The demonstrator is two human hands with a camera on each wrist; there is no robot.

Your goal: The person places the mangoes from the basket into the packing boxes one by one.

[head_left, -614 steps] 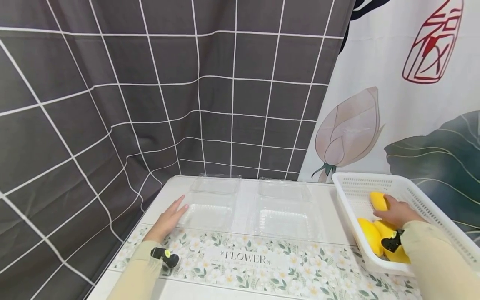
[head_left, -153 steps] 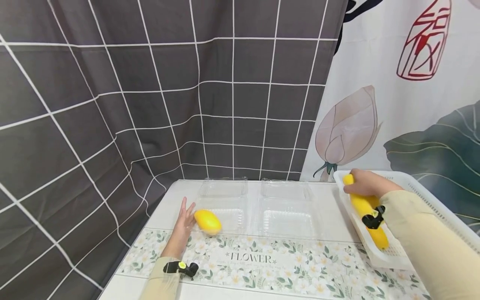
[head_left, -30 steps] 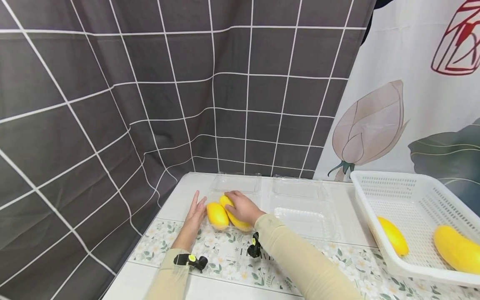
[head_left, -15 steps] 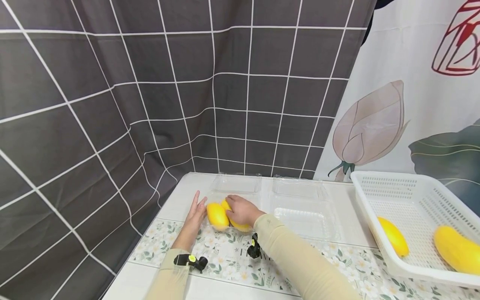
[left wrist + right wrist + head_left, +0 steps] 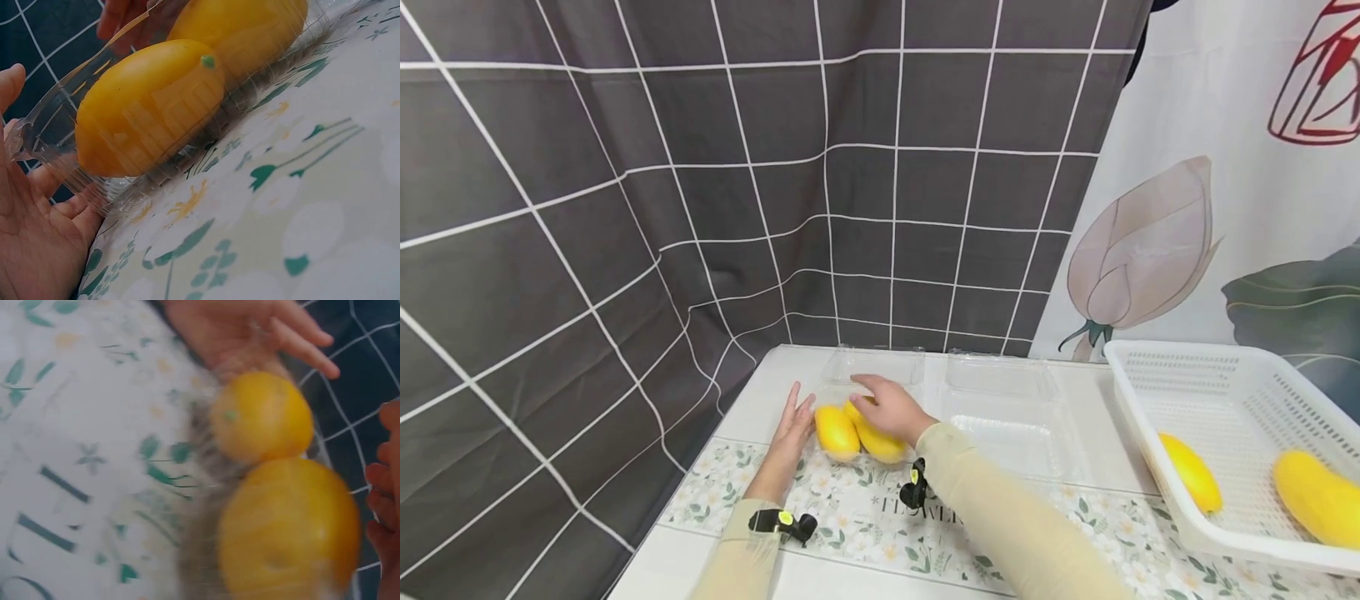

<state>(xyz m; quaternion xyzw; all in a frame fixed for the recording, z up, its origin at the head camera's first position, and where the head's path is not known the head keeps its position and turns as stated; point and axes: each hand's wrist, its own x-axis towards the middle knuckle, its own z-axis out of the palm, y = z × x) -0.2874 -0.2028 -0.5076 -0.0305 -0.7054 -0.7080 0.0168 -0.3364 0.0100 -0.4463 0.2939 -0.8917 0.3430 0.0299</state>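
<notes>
Two yellow mangoes lie side by side in the left clear plastic clamshell box (image 5: 876, 367), whose lid is folded back. The left mango (image 5: 836, 432) shows a green stem dot in the left wrist view; the right mango (image 5: 880, 440) looks larger. My right hand (image 5: 891, 408) is over the right mango with fingers loosely extended, and in the right wrist view they stand apart from it. My left hand (image 5: 792, 429), fingers spread, rests against the left side of the box, as the left wrist view shows along the clear wall (image 5: 59, 165).
A second lidded clear box (image 5: 1003, 437) stands open to the right. Farther right is a white perforated basket (image 5: 1217, 354) with a smaller mango (image 5: 1191, 472) and a larger mango (image 5: 1317, 498). A grey gridded curtain (image 5: 850, 208) hangs behind the table.
A mango has come from the basket into the left box beside the first one. My right hand has just let go of it and lifted slightly. My left hand stays put.
</notes>
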